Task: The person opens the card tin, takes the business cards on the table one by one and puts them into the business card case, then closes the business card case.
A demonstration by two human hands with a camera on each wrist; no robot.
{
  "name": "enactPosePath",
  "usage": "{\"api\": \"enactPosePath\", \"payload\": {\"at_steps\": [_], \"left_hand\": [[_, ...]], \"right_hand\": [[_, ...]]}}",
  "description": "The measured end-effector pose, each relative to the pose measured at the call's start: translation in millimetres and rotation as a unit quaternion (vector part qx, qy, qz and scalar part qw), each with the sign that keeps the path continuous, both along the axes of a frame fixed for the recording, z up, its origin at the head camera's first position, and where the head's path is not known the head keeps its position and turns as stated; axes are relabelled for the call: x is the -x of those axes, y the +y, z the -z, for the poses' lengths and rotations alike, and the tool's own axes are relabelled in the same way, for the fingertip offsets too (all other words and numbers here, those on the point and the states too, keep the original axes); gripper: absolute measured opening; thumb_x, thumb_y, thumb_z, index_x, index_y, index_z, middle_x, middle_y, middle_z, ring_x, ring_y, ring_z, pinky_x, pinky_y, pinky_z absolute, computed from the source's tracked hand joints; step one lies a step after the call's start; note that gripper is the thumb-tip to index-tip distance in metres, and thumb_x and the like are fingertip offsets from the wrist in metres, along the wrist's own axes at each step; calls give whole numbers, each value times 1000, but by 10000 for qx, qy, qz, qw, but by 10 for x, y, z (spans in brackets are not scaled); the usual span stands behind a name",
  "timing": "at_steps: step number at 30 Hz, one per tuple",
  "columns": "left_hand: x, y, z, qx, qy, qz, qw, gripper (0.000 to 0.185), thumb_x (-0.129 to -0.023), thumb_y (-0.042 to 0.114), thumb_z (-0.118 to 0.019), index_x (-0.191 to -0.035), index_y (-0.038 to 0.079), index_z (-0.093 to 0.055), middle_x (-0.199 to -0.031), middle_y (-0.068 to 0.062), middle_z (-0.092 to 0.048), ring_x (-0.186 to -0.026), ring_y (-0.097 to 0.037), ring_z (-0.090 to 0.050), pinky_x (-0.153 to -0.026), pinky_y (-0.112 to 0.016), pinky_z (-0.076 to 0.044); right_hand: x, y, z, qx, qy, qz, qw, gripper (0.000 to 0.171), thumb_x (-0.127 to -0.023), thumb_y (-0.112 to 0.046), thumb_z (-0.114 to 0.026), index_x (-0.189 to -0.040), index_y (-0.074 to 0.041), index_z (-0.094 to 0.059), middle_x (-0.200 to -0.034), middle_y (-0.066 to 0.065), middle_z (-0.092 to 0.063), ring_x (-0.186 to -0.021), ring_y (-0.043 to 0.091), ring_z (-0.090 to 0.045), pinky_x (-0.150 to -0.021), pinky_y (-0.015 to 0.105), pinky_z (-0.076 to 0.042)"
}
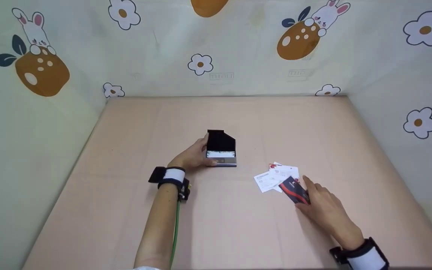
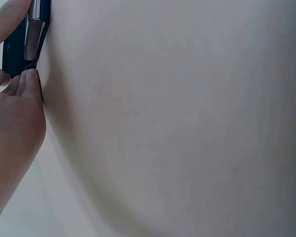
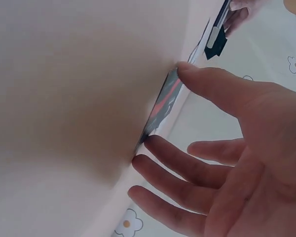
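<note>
My left hand (image 1: 190, 155) grips a business card case (image 1: 221, 141) by its left side, thumb along the near edge. The case's black lid stands raised, and a white card (image 1: 220, 154) shows inside above a silver front. In the left wrist view only part of the case (image 2: 16, 47) appears, between the fingers. On the right, my right hand (image 1: 326, 210) pinches a dark business card (image 1: 293, 188) with a red stripe; in the right wrist view thumb and fingertips are at opposite edges of this card (image 3: 164, 101). It overlaps several white business cards (image 1: 266, 181) fanned out on the table.
The tabletop (image 1: 216, 225) has a pale pink-beige cover. Light walls (image 1: 163, 56) printed with flowers and rabbits rise at its back and sides. A green cable (image 1: 175, 232) runs along the left forearm from the wrist strap (image 1: 173, 174).
</note>
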State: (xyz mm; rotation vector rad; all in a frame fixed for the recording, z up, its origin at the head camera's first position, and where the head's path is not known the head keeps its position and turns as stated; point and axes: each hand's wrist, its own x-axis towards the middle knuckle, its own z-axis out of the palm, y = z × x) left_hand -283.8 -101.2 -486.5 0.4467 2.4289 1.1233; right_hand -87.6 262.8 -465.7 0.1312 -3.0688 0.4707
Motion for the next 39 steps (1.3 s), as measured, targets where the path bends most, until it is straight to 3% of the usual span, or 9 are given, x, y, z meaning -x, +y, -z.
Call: {"api": "enactPosePath", "payload": {"at_steps": [9, 18, 23, 32, 39], "left_hand": [[9, 15, -6, -48, 191, 69, 9998, 113, -83, 26, -82, -163, 25, -2, -168, -13, -17, -157, -30, -14, -129, -46, -12], [23, 10, 19, -63, 187, 92, 9998, 113, -83, 25, -82, -163, 23, -1, -168, -14, -16, -157, -30, -13, -129, -46, -10], [16, 9, 28, -109, 153, 123, 9997, 114, -83, 24, -82, -163, 25, -1, -166, -16, -19, -156, -32, -14, -129, -47, -9], [16, -9, 20, -95, 97, 84, 9999, 115, -83, 29, -82, -162, 24, 1, -168, -14, -16, -157, -30, -12, -129, -46, -11], [18, -6, 17, -46, 97, 53, 9999, 113, -84, 28, -81, -162, 25, 0, -168, -14, -16, -157, -31, -12, -129, -47, -11]], "right_hand": [[62, -42, -46, 161, -566, 315, 9978, 82, -76, -18, -80, -141, 14, -41, -106, 31, -62, -85, 34, -58, -71, 51, -51], [112, -93, -58, 327, -981, 584, 9929, 79, -75, -12, -81, -139, 16, -43, -119, 36, -54, -93, 37, -57, -81, 50, -52], [132, -77, -68, 446, -1208, 676, 9894, 78, -75, -13, -79, -137, 17, -43, -116, 34, -53, -92, 35, -55, -79, 46, -51], [163, -59, -100, 485, -1291, 734, 9877, 76, -72, -16, -79, -133, 15, -49, -115, 32, -55, -94, 35, -54, -78, 48, -49], [163, -82, -72, 665, -1287, 748, 9866, 71, -73, -11, -80, -133, 13, -51, -125, 35, -43, -101, 39, -49, -82, 48, -50]]}}
